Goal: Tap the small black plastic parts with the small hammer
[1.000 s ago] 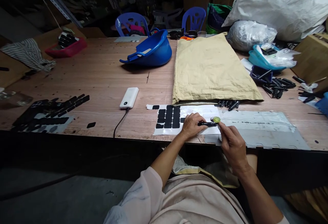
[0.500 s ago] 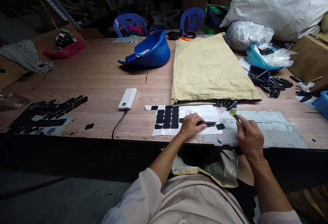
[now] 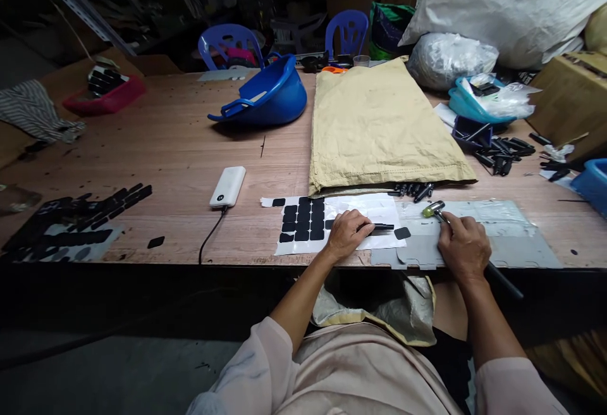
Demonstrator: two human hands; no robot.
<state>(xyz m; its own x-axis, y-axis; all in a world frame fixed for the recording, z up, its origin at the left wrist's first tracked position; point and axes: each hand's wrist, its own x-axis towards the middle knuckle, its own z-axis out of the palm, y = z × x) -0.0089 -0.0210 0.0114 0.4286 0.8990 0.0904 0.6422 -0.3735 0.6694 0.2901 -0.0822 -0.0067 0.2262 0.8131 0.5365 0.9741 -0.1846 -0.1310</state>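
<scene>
On the white sheet (image 3: 374, 205), my left hand (image 3: 348, 233) is closed around a slim black pen-like tube (image 3: 383, 227), which points right and lies nearly flat. My right hand (image 3: 465, 247) grips a small hammer (image 3: 433, 209). Its head, metal with a yellow-green face, is above the grey board (image 3: 502, 222), and its dark handle sticks out below the hand. Black rounded patches (image 3: 302, 217) sit in rows on the left part of the sheet. A single black patch (image 3: 403, 233) lies between the hands, just past the tube's tip.
A folded tan sack (image 3: 379, 124) lies beyond the sheet, with several black tubes (image 3: 417, 190) at its near edge. Left of it are a white power bank (image 3: 228, 186) with a cable and a tilted blue basin (image 3: 279, 95). More black pieces (image 3: 507, 152) are heaped at right.
The hammer has turned in my right hand: its head now shows side-on and its handle has come into view. My left hand keeps hold of the tube. The whole view has shifted slightly.
</scene>
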